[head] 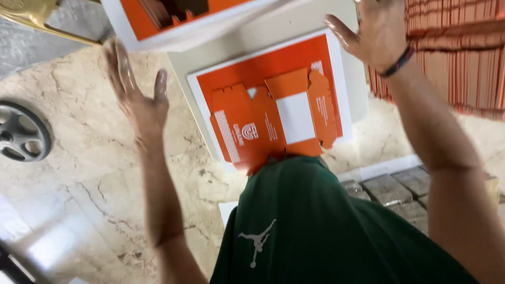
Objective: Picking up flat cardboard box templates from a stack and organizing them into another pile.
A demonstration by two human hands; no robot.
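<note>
- Neither hand grips anything: the left hand (pixel 138 97) is raised with its fingers spread and palm turned inward, and the right hand (pixel 374 32) is lifted the same way, fingers splayed, a dark braided band on its wrist.
- Between the two hands lies the flat orange die-cut cardboard box blank (pixel 273 118), unfolded, with a white rectangular panel in its middle and white print on its flaps (too blurred to make out anyway).
- That blank rests on a white-bordered orange printed cardboard sheet (pixel 265 66), which sits on a pale cream tabletop (pixel 294 26).
- Up past the blank, toward the far edge of the view, a second white-edged orange sheet (pixel 179 23) hangs tilted above the tabletop; whether either hand touches it cannot be told.
- To the right of the blank, beyond the right wrist, stands a tall stack of orange cardboard blanks (pixel 457 58) seen edge-on.
- Left of the blank, on the beige marble floor (pixel 79 158), lies a grey spoked wheel (pixel 21 131).
- Just below the blank the person's dark green shirt (pixel 315 231) fills the lower view, hiding the blank's near edge.
</note>
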